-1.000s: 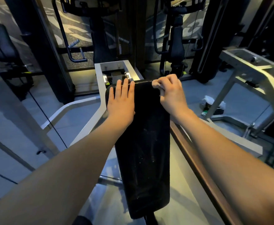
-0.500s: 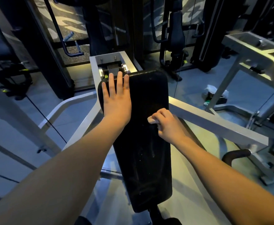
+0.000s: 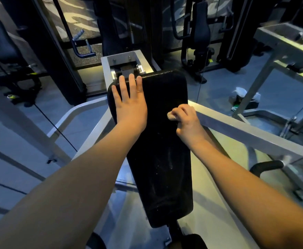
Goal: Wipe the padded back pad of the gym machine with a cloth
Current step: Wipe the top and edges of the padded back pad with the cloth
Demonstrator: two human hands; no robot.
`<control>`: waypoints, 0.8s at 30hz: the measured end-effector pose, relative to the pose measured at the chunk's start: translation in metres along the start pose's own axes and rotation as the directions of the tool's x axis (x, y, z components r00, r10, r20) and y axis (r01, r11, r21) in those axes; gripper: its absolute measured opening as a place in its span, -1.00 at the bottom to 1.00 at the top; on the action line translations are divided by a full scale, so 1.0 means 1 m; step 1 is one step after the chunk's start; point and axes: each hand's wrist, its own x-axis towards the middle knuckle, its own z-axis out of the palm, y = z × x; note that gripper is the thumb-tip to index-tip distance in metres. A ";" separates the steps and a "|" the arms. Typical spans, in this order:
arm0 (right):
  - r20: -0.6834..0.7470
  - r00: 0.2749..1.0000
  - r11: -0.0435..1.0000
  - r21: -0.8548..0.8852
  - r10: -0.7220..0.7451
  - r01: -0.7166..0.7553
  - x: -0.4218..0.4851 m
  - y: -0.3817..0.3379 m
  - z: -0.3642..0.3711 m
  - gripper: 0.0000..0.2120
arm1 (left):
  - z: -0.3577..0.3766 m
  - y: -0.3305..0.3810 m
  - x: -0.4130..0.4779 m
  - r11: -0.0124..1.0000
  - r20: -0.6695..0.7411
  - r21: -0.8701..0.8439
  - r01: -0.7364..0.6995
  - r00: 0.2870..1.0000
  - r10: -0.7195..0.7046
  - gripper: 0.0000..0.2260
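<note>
Head camera view, looking down over both of my bare forearms at a gym machine. Its black back pad (image 3: 157,150) is long and narrow, running from the near bottom centre up and away from me, with pale smears and specks across its lower half.

My left hand (image 3: 131,106) lies flat on the far left part of the pad, palm down, fingers straight and slightly spread, their tips reaching the pad's far edge.

My right hand (image 3: 187,121) is on the right side of the pad, about a third of the way down from its far end. Its fingers are curled tightly around a small, pale, bunched cloth (image 3: 172,116). Only a little of the cloth pokes out on the left side of my fist, and it touches the pad's surface.

A silver metal frame (image 3: 245,131) passes behind the pad, with one bar slanting off to the right and another curving off to the left. A black padded handle (image 3: 266,167) sits near the right end of the right-hand bar. On the grey floor (image 3: 217,90) at far right lies a white bag (image 3: 241,92). Dark weight machines (image 3: 201,33) stand along the far side of the room.
</note>
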 end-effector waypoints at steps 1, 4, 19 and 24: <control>0.065 0.998 1.000 0.009 0.000 0.000 -0.015 0.003 -0.003 -0.55 | -0.002 0.001 0.000 1.000 0.010 0.006 0.000 1.000 0.000 0.06; 0.182 0.983 0.999 0.020 -0.037 0.034 -0.020 0.008 -0.021 -0.61 | -0.014 0.005 0.001 1.000 0.070 -0.005 0.008 0.998 -0.008 0.03; -0.070 0.982 0.952 0.266 0.176 -0.152 -0.015 0.024 -0.009 -0.64 | -0.013 0.047 0.029 0.990 -0.026 0.007 -0.143 0.989 0.143 0.05; 0.036 0.943 0.836 0.452 0.332 -0.311 -0.015 0.032 -0.024 -0.71 | -0.009 0.051 0.031 0.994 -0.056 0.009 -0.109 0.992 0.109 0.09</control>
